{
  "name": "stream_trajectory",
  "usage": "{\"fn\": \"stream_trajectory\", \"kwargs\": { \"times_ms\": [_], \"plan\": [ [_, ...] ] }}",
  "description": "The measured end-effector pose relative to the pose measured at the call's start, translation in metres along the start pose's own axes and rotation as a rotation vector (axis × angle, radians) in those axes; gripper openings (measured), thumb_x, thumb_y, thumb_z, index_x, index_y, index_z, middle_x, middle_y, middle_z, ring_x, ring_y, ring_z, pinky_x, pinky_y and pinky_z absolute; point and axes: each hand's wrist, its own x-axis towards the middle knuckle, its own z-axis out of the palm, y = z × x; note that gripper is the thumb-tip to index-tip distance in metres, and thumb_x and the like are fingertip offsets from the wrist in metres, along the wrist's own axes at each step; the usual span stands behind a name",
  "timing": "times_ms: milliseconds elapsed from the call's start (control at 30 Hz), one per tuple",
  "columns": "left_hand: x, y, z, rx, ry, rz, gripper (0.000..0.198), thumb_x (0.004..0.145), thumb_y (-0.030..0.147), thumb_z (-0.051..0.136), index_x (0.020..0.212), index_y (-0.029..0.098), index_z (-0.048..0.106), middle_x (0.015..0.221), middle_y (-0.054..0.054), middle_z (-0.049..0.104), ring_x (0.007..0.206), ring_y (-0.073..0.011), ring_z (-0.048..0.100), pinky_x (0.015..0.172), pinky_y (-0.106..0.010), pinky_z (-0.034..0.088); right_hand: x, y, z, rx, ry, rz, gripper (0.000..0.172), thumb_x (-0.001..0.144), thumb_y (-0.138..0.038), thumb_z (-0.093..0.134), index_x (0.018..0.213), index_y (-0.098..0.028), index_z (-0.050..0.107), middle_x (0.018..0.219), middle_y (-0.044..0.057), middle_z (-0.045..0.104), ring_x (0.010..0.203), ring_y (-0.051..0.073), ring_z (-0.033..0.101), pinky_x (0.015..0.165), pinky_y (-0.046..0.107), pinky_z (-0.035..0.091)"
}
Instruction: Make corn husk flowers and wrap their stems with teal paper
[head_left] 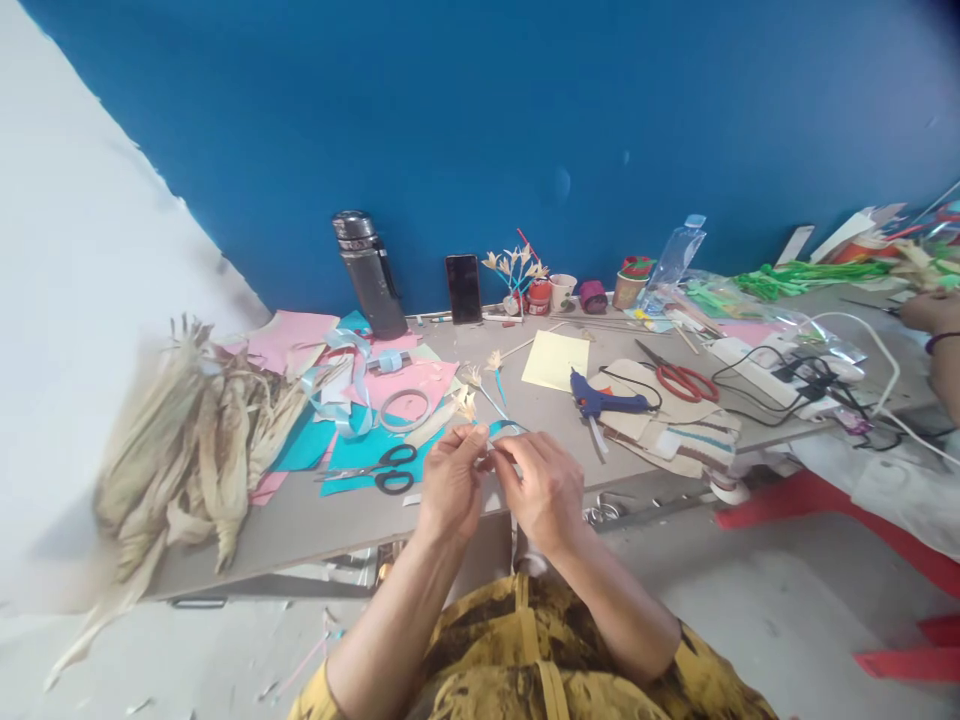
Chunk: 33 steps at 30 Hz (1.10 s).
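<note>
Over the table's front edge, my left hand (453, 480) is closed in a pinch, a pale corn-husk flower (466, 404) showing just above its fingertips. Close beside it, my right hand (543, 488) pinches a small piece at the flower's stem, mostly hidden by the fingers; blue shows just beyond them. Two similar flowers lie behind: one with a pale blue stem (489, 400), another with a blue stem (500, 384). Black-handled scissors (395, 470) rest left of my hands on blue paper (341, 484). A roll of tape (405, 410) lies behind them.
Dried corn husks (172, 440) hang over the left edge. A flask (369, 275), a phone (463, 290) and finished-looking flowers (516, 270) stand along the wall. Right are a blue glue gun (609, 397), red-handled scissors (686, 381), gloves (686, 440) and cables. Another person's hand (931, 312) is far right.
</note>
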Motion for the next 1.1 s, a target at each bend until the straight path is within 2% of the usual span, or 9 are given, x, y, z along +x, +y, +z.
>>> {"fn": "stream_trajectory", "kwargs": {
  "times_ms": [100, 267, 433, 567, 733, 900, 1033, 1100],
  "plan": [
    [0.000, -0.001, -0.001, -0.003, -0.015, -0.018, 0.036, 0.060, 0.034, 0.089, 0.064, 0.016, 0.058, 0.061, 0.005, 0.054, 0.059, -0.0085, 0.049, 0.061, -0.024, 0.040, 0.000, 0.001, 0.002, 0.019, 0.002, 0.034, 0.018, 0.099, -0.018, 0.055, 0.088, -0.022, 0.069, 0.077, 0.005, 0.071, 0.076, 0.020, 0.064, 0.070, 0.031, 0.043],
    [-0.004, 0.004, -0.003, 0.043, -0.066, -0.046, 0.032, 0.058, 0.033, 0.090, 0.067, 0.016, 0.065, 0.067, 0.003, 0.059, 0.065, -0.0106, 0.054, 0.068, -0.027, 0.044, 0.001, 0.003, -0.001, 0.187, -0.020, 0.140, 0.018, 0.099, -0.020, 0.054, 0.087, -0.022, 0.068, 0.080, 0.005, 0.071, 0.079, 0.020, 0.064, 0.073, 0.030, 0.045],
    [-0.006, 0.006, -0.006, 0.088, -0.097, -0.039, 0.030, 0.057, 0.034, 0.091, 0.062, 0.016, 0.067, 0.059, 0.003, 0.055, 0.061, -0.0102, 0.049, 0.065, -0.026, 0.041, 0.003, 0.001, -0.006, 0.282, -0.073, 0.184, 0.018, 0.097, -0.020, 0.055, 0.085, -0.022, 0.068, 0.079, 0.004, 0.070, 0.075, 0.019, 0.062, 0.072, 0.029, 0.045],
    [-0.004, 0.005, -0.009, 0.106, -0.096, -0.005, 0.029, 0.057, 0.033, 0.091, 0.062, 0.015, 0.068, 0.061, 0.001, 0.059, 0.062, -0.0105, 0.052, 0.067, -0.026, 0.043, 0.003, -0.002, -0.009, 0.349, -0.102, 0.229, 0.020, 0.097, -0.021, 0.054, 0.083, -0.022, 0.068, 0.077, 0.003, 0.068, 0.073, 0.018, 0.060, 0.069, 0.028, 0.045],
    [-0.003, 0.008, -0.011, 0.110, -0.128, 0.004, 0.028, 0.056, 0.030, 0.091, 0.064, 0.015, 0.069, 0.061, 0.001, 0.062, 0.062, -0.0110, 0.056, 0.067, -0.026, 0.046, 0.007, -0.004, -0.016, 0.600, -0.215, 0.388, 0.019, 0.095, -0.025, 0.056, 0.083, -0.020, 0.069, 0.078, 0.002, 0.069, 0.070, 0.015, 0.060, 0.065, 0.024, 0.044],
    [-0.004, 0.014, -0.011, 0.108, -0.200, -0.059, 0.027, 0.057, 0.026, 0.090, 0.066, 0.015, 0.067, 0.057, 0.001, 0.063, 0.053, -0.0125, 0.058, 0.059, -0.027, 0.047, 0.010, -0.002, -0.019, 0.879, -0.373, 0.572, 0.023, 0.088, -0.032, 0.063, 0.071, -0.017, 0.067, 0.067, -0.001, 0.063, 0.063, 0.012, 0.054, 0.060, 0.023, 0.040],
    [-0.005, 0.016, -0.011, 0.099, -0.265, -0.127, 0.026, 0.059, 0.025, 0.087, 0.067, 0.016, 0.064, 0.053, 0.001, 0.062, 0.048, -0.0138, 0.058, 0.055, -0.028, 0.048, 0.006, 0.001, -0.012, 1.023, -0.409, 0.664, 0.025, 0.085, -0.035, 0.067, 0.067, -0.017, 0.065, 0.065, -0.001, 0.061, 0.063, 0.012, 0.052, 0.060, 0.023, 0.040],
    [-0.005, 0.014, -0.010, 0.084, -0.255, -0.140, 0.025, 0.059, 0.024, 0.085, 0.067, 0.017, 0.062, 0.053, 0.002, 0.061, 0.046, -0.0139, 0.057, 0.052, -0.028, 0.047, 0.004, 0.000, -0.010, 1.066, -0.412, 0.684, 0.026, 0.084, -0.037, 0.068, 0.068, -0.017, 0.064, 0.065, -0.001, 0.062, 0.064, 0.013, 0.055, 0.062, 0.024, 0.043]
  ]
}}
